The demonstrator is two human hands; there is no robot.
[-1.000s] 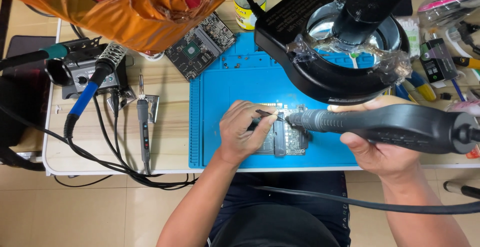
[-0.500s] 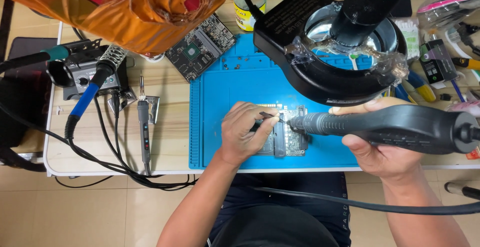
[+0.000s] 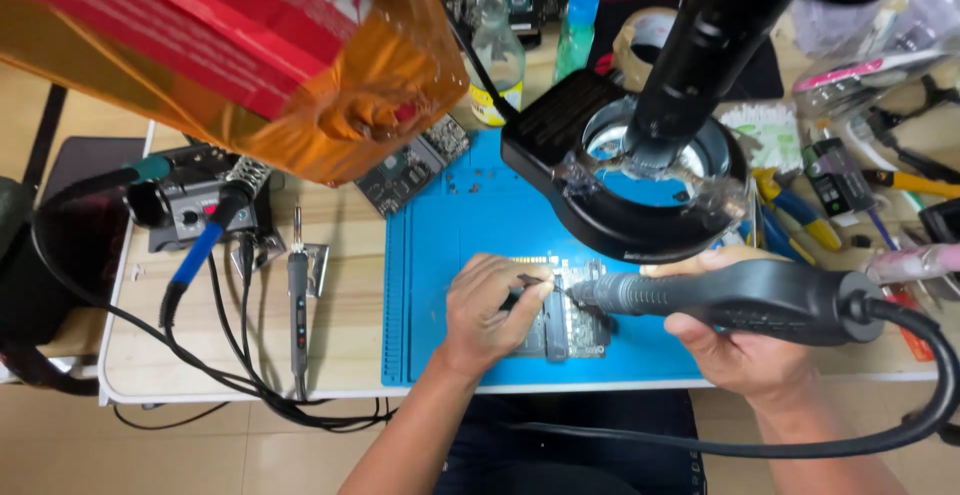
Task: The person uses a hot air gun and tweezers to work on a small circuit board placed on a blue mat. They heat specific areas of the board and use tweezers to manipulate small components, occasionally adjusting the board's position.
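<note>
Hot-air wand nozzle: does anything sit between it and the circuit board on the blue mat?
Nothing visible does. The hot-air wand in the right hand points straight at the circuit board; the left hand holds tweezers at the board's left side.

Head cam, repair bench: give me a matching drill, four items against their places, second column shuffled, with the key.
Items:
1. hot-air handle
2. circuit board
3. soldering iron
4. ring-light magnifier

Places:
A. lying on the bare wooden table, left of the blue mat
B. gripped in the right hand, nozzle towards the board
C. above the mat's far right part
D. on the mat, under the left hand

Pairs: 1-B, 2-D, 3-A, 4-C
</note>
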